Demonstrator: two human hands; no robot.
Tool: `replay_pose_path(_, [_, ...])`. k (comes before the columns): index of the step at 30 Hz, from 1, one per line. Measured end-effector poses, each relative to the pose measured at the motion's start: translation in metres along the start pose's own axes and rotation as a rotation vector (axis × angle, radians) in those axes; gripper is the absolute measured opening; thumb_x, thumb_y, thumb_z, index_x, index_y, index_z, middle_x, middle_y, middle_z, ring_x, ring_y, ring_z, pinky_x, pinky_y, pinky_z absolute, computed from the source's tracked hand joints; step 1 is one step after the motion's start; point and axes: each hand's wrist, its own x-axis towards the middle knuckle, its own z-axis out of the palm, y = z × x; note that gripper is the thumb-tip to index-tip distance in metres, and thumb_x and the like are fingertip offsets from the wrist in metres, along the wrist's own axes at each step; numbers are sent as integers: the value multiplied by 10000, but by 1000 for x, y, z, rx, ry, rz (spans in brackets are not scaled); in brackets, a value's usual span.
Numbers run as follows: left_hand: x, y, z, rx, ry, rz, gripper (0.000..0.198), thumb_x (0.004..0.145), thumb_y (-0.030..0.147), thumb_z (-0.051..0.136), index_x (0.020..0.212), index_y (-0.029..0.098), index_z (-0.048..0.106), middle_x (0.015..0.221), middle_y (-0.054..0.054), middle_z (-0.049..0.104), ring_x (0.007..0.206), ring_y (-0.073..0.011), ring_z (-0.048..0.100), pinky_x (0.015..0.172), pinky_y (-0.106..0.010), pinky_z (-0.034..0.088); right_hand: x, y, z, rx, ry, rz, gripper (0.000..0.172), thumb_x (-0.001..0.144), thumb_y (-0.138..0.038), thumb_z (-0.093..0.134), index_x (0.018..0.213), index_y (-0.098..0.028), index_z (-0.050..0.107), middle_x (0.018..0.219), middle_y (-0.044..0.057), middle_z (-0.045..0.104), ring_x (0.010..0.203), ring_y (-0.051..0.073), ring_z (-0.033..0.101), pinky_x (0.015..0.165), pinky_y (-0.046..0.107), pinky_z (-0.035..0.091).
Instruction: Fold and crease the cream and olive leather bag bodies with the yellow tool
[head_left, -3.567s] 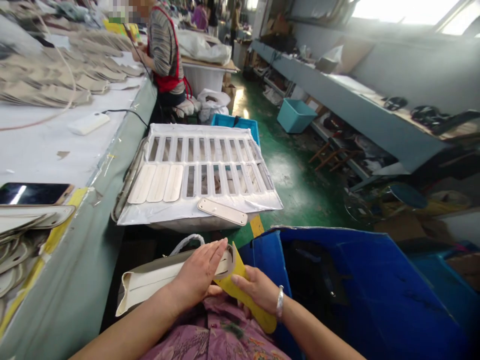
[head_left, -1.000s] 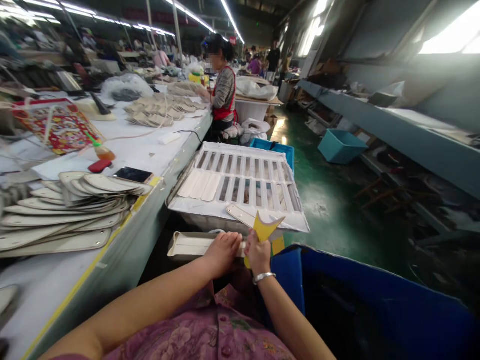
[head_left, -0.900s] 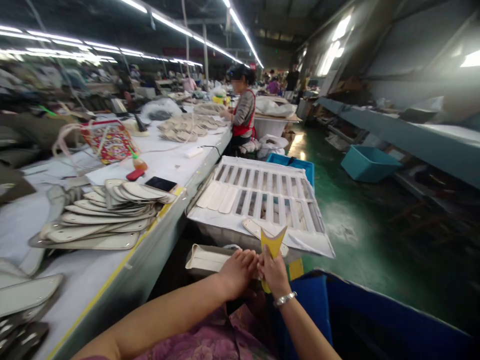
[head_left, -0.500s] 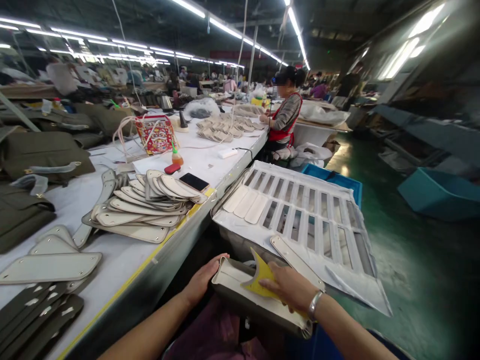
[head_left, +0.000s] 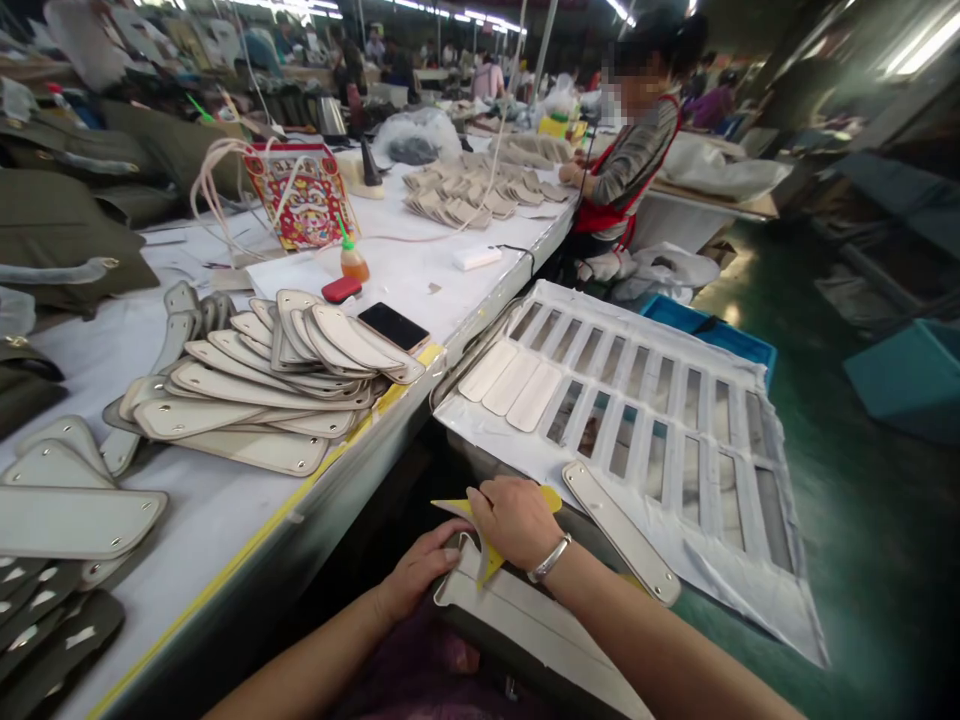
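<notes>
A dark olive bag piece with a cream inner face (head_left: 525,622) lies across my lap, running down to the right. My left hand (head_left: 421,572) is closed on its upper left end, with the thumb over the rim. In my right hand (head_left: 517,522) is a flat yellow piece (head_left: 491,562) with a concave, pointed end. One of its points reaches down to the cream face, close to my left fingers. My right fingers wrap round it, hiding its middle. Just right of that hand, a long cream strip with rivets (head_left: 619,530) rests on the white rack's near edge.
A white slotted rack (head_left: 750,590) stands ahead, bearing several cream strips (head_left: 510,385). On the table (head_left: 247,520) at left are stacked cream panels (head_left: 262,380), a phone (head_left: 394,327), a glue bottle (head_left: 354,262) and olive bags (head_left: 67,230). A co-worker (head_left: 630,170) sits beyond the rack.
My right hand has moved left along the bag piece with the yellow piece, which has turned. It is now close to my left hand. The view has tilted downward.
</notes>
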Motion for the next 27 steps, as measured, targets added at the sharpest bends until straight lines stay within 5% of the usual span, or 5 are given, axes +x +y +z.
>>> replay_pose_path(6, [-2,0,0,-19,4,-4,494,795,528,473,1056,130,608,1004,-84,629,950,-256,542,883,-374,384,16,3,9,105,135,-291,422,900,-370,401,551,-193,561,553,42,576,538,144,460,612,306,283])
replay_pose_path(9, [-3,-8,4,-241,140,-73,774,777,735,231,1016,116,629,984,-120,649,993,-295,549,910,-425,373,23,2,8,120,142,-438,397,868,-406,470,545,-191,549,533,25,552,525,131,413,617,299,267])
replay_pose_path(12, [-5,-9,8,-424,298,-192,909,774,739,27,1038,103,620,946,-129,667,982,-302,567,880,-446,393,30,2,5,26,63,-533,423,877,-440,438,569,-181,566,555,28,564,538,127,410,617,301,253])
replay_pose_path(20, [-26,-21,12,-24,617,-341,584,823,623,352,860,135,672,840,-55,681,942,-247,563,869,-334,398,45,-1,8,-13,69,-836,453,904,-402,373,575,-162,572,549,29,579,537,126,437,585,327,198])
replay_pose_path(27, [-37,-39,14,84,597,-269,506,831,573,389,739,145,641,811,-54,638,867,-223,534,848,-342,410,52,-3,7,11,60,-997,446,897,-387,372,563,-171,575,551,23,597,543,131,456,598,332,200])
